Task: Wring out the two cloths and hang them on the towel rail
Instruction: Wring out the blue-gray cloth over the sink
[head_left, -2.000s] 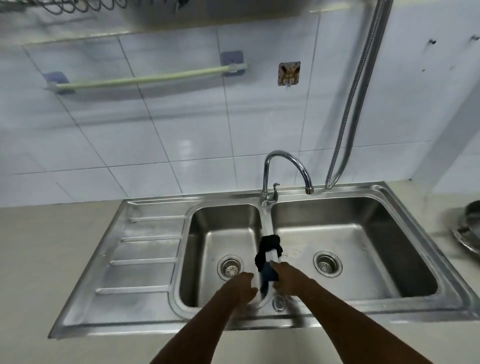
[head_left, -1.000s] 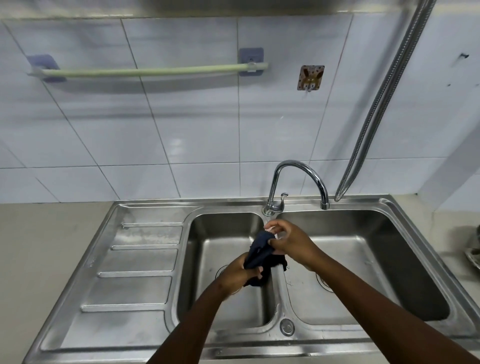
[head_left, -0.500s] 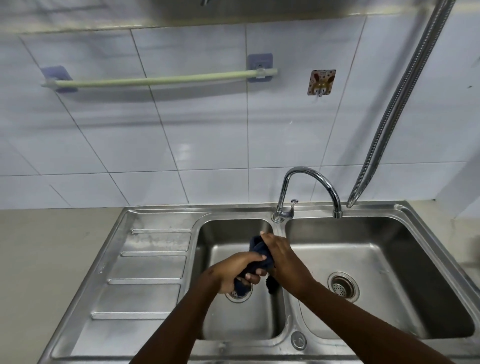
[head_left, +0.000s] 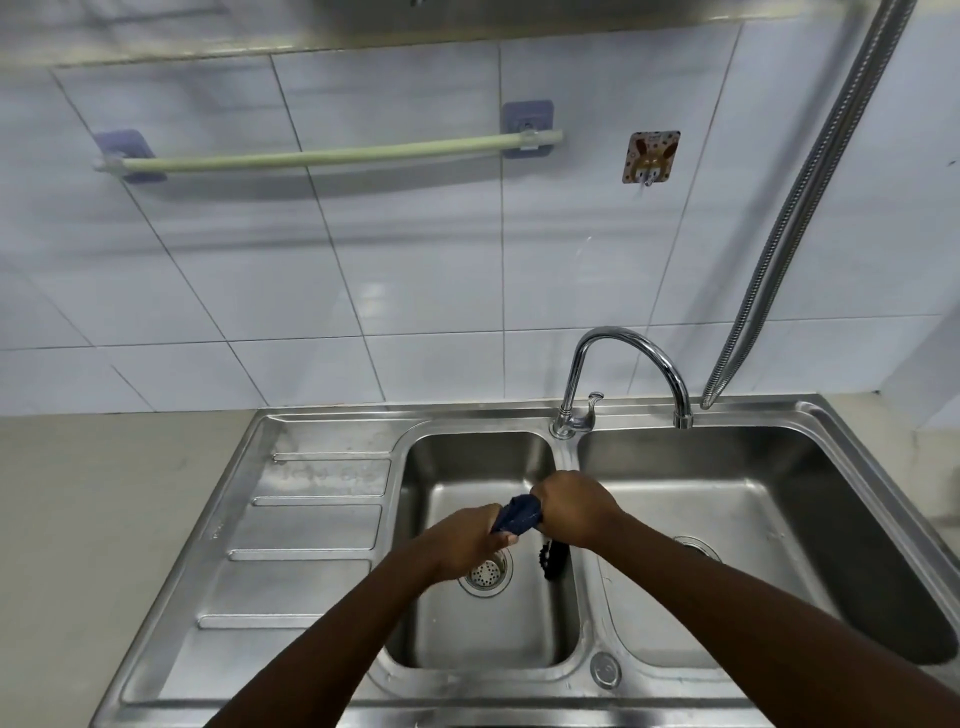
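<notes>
A dark blue cloth (head_left: 519, 514) is bunched and twisted between both my hands over the left basin (head_left: 431, 519) of the steel double sink. My left hand (head_left: 467, 543) grips its lower left end, my right hand (head_left: 574, 506) its upper right end. A dark tail of the cloth (head_left: 551, 564) dangles below my right wrist. The pale green towel rail (head_left: 332, 156) runs across the tiled wall above, on two purple mounts, with nothing hanging on it. I see only one cloth.
The chrome tap (head_left: 623, 374) arches over the divider toward the right basin (head_left: 779, 519). A ribbed metal hose (head_left: 795, 208) hangs down the wall at the right. A sticker hook (head_left: 649, 156) sits right of the rail. The drainboard (head_left: 311, 519) lies to the left.
I lifted the cloth off the sink divider, and brought it over the left basin. My hands now pull its ends apart and twist it; the view has tilted up.
</notes>
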